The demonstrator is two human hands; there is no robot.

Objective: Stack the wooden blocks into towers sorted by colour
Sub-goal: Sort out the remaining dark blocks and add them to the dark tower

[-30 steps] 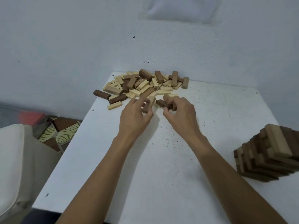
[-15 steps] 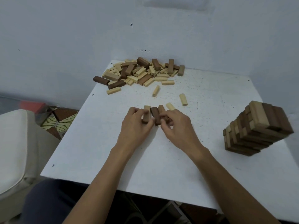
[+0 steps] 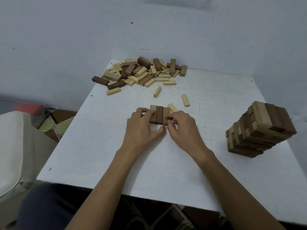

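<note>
At the far left I see a cream cushion [image 3: 10, 146] with a soft, rounded edge, and beyond it a patch of floor [image 3: 56, 123] patterned with brown and yellow leaf shapes. The tabletop [image 3: 99, 163] is a flat white square with a matt surface flecked with small dark specks.

At its far left corner, against the wall, lies a loose pile of blocks [image 3: 141, 72]: rectangular wooden bars, some pale, some mid-brown and some dark brown, lying crossed over one another.

My left hand [image 3: 141, 128] rests on the tabletop near the middle. Its fingers [image 3: 144, 112] are curled over the left bar of a row of three blocks [image 3: 159, 114], and the thumb reaches toward the row's near end. The row lies flat with its long sides touching, a dark brown bar between two tan ones.

My right hand [image 3: 184, 128] meets the row from the other side, its fingers [image 3: 172, 116] bent and pressed against the right-hand tan bar. Both hands are clamped on the row.

Three pale blocks lie singly just beyond the row: one [image 3: 157, 91] nearer the pile, one [image 3: 172, 107] just beside my right fingers, and one [image 3: 185, 100] further right.

Well apart, at the right edge, stands a tower [image 3: 260, 128] of crosswise layers that mix pale and dark wood.
</note>
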